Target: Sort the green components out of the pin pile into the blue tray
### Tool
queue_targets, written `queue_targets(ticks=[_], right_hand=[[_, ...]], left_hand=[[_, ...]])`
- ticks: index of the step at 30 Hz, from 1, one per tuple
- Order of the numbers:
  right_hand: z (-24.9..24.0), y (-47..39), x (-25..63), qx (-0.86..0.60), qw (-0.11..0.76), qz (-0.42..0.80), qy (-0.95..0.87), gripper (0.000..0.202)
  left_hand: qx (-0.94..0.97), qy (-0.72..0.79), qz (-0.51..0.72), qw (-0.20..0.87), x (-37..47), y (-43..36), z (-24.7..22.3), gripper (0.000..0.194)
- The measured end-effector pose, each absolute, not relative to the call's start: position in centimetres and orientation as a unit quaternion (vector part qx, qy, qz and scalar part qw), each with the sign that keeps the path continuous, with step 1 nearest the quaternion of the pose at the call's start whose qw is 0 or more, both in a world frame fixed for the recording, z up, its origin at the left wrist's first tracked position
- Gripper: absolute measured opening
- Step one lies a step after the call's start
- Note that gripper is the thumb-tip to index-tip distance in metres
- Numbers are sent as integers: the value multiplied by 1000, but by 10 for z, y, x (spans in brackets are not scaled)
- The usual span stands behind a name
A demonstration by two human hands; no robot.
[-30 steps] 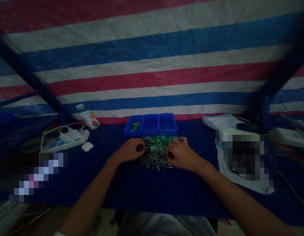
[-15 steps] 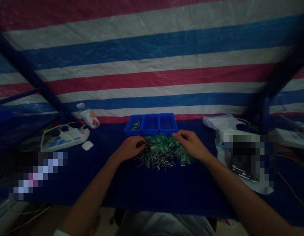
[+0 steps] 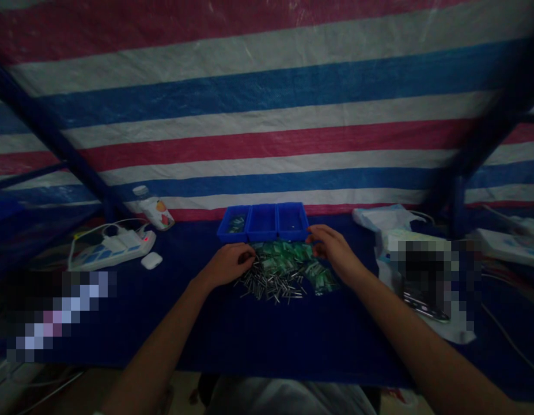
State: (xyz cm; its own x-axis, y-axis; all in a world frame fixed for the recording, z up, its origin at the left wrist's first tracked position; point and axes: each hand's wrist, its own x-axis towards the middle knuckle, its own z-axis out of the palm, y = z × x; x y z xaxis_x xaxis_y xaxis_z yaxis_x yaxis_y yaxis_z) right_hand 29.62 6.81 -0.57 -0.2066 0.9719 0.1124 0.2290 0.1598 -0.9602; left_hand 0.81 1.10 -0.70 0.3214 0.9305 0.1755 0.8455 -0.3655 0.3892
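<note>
Behind the row of three open blue plastic bins (image 3: 262, 236) hangs a red, white and blue striped sheet (image 3: 267, 86). Beneath the row extends a dark blue tabletop (image 3: 249, 340). Left of the row, well apart, sits a long white power strip (image 3: 132, 252) with blue panels. Directly in front of the row lies a heap of translucent green packets (image 3: 279, 257), reaching past the row's right end. The right hand (image 3: 333, 251) is just beside the row's near right corner, open, with fingers parted and partly bent. The left hand (image 3: 227, 262) is in front of the row's left end, fingers curled toward the thumb; whether it grips an item cannot be determined. A rounded white case (image 3: 151, 261) lies left of the row, near the power strip. Loose, slender metal pins (image 3: 271, 286) lie in front of the row, on the near side of the packets.
</note>
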Motion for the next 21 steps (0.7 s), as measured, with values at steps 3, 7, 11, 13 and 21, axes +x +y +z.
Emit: queue_targets(ticks=[3,7,11,13,21], right_hand=[[-9,65,296,-473,377,365,-708,35],[-11,53,294,-479,295,229,-795,29],[-14,46,291,-474,211,157,-840,39],[-15,46,290,-470,189,138,-851,39],[-9,44,289,-449,211,115,-861,24]], left_hand=[[808,548,187,114,8,11,-8,14],[816,534,197,100,7,10,-10,16],[824,510,227,92,8,11,-12,21],[825,505,236,96,8,11,-14,21],[825,503,240,96,7,14,-16,24]])
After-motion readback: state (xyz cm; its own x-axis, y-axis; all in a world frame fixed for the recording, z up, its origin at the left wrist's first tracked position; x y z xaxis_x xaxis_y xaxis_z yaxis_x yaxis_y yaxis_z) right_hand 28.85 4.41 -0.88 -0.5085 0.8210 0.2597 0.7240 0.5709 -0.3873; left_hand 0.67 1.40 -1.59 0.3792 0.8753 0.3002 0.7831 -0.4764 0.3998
